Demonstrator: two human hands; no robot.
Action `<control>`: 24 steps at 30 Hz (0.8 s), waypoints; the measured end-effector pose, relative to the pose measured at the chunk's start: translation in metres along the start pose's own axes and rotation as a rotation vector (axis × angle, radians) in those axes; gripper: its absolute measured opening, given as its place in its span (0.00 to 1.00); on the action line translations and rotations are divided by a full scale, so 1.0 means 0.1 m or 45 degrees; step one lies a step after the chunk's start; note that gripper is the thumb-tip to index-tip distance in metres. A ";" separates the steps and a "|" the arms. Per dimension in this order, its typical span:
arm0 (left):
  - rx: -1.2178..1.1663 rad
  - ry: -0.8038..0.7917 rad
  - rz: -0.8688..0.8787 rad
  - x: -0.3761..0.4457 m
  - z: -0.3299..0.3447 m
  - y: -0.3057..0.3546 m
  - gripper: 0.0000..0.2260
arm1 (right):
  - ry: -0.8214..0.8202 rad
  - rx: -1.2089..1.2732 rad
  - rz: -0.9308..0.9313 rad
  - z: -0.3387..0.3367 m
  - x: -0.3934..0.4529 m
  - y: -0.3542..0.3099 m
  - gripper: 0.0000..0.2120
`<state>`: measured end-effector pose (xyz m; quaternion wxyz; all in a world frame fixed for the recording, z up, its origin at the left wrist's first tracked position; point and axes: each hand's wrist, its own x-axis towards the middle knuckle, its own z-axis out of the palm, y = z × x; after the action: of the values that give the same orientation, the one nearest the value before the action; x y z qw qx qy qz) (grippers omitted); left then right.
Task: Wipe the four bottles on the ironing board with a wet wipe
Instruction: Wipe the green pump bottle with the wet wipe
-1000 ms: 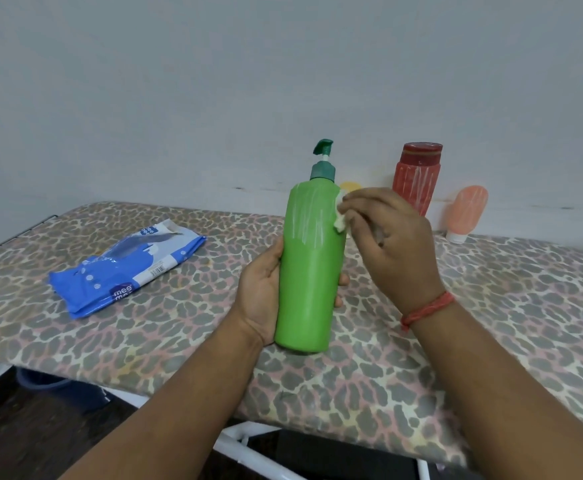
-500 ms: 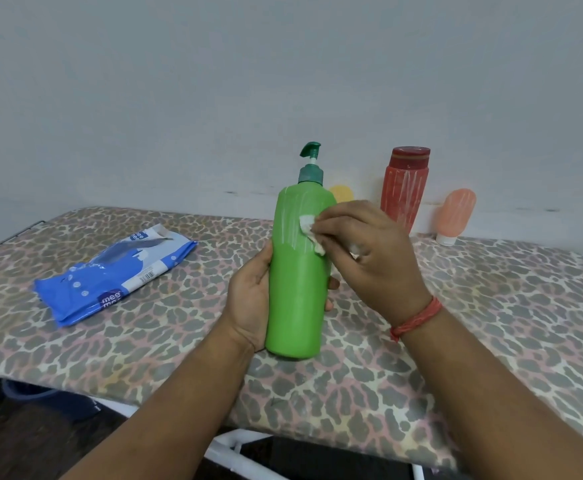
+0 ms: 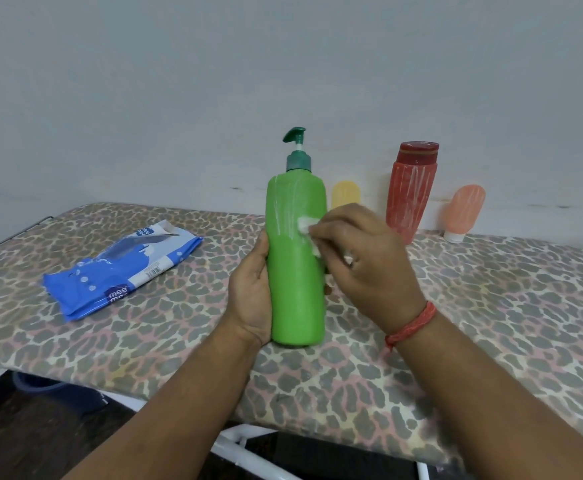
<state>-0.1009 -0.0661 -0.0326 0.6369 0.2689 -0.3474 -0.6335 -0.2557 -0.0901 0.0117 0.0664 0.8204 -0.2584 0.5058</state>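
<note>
- Against a plain grey wall, our leopard-print ironing board [image 3: 491, 306] carries all four bottles, and its near edge lies just in front of the one we hold.
- Our left hand [image 3: 252, 289] is clamped around the tall green plastic pump bottle [image 3: 297, 271], which stands upright on the board; a tilt toward that edge could drop it to the floor.
- Our right hand [image 3: 362, 258] is pinched shut on the small white wet wipe [image 3: 309, 230], pressed to the bottle's upper front; a hard sideways rub could twist the smooth, damp plastic out of our grip.
- White streaks show on the shoulder above the wipe, so we risk leaving them if the strokes stop short.
- Behind stand the ribbed red bottle [image 3: 411, 195], the small yellow bottle [image 3: 345, 194] and the peach tube-shaped bottle [image 3: 463, 211]; a wide elbow swing could topple them.
- Well to the left lies the blue wet-wipe packet [image 3: 120, 271], its flap apparently open, so the wipes may dry.
</note>
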 end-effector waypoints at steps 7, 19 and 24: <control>0.183 -0.048 0.315 0.01 0.05 0.01 0.27 | 0.108 -0.062 0.084 0.09 0.02 -0.04 0.03; 0.363 -0.020 0.405 0.00 0.07 -0.03 0.24 | 0.156 -0.035 0.007 0.08 0.04 -0.06 0.05; 0.362 -0.016 0.379 0.00 0.08 -0.02 0.26 | 0.145 -0.090 -0.073 0.12 0.07 -0.07 0.05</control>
<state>-0.1089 -0.0657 -0.0293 0.6769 0.2978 -0.4732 -0.4788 -0.2401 -0.0907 0.0136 0.1245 0.7946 -0.2482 0.5400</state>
